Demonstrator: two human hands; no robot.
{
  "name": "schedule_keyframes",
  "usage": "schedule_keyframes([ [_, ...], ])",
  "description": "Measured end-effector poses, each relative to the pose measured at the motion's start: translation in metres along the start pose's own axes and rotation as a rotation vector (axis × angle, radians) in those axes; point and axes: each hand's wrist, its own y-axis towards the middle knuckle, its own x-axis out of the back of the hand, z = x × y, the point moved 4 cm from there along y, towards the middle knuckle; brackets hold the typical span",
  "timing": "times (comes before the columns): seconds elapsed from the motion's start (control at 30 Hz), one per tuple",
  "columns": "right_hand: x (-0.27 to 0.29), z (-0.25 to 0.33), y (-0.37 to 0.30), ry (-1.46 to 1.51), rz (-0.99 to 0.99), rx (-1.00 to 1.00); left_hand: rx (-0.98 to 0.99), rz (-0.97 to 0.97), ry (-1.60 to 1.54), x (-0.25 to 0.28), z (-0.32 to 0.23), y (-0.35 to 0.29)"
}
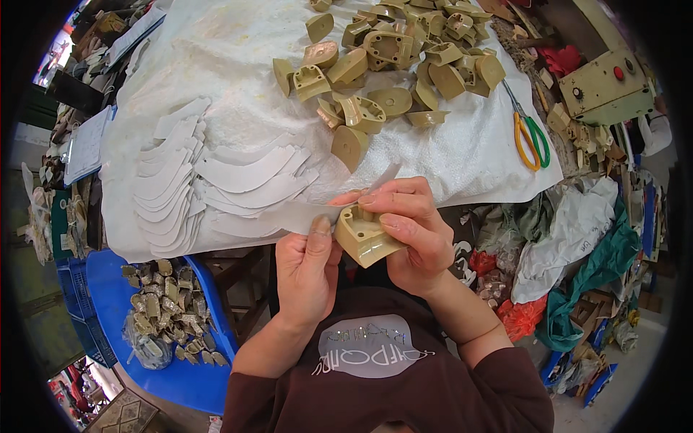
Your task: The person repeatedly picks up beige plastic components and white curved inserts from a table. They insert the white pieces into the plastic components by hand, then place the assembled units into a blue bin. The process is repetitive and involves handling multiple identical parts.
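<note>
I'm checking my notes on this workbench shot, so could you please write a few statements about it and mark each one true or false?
1. Both hands hold one tan plastic heel block. True: the left hand and right hand grip it together.
2. The scissors have red handles. False: one handle is yellow, the other green.
3. A pale curved strip lies against the held block. True.
4. The pile of tan heel blocks sits on the blue chair. False: it sits on the white-covered table.
5. Curved white pieces lie fanned out on the table. True.
</note>
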Motion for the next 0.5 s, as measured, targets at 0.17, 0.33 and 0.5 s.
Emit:
schedule_keyframes([
  [0.17, 0.000, 0.000, 0.001, -0.182, 0.085, 0.003, 0.039, -0.094, 0.088, 0.000, 0.003, -0.004],
  [0.33, -0.004, 0.000, -0.001, -0.348, 0.085, 0.067, -0.091, -0.026, 0.445, 0.017, 0.012, -0.003],
  [0.5, -0.002, -0.008, -0.002, -0.340, 0.066, 0.027, -0.322, -0.152, 0.714, 0.009, -0.016, 0.001],
])
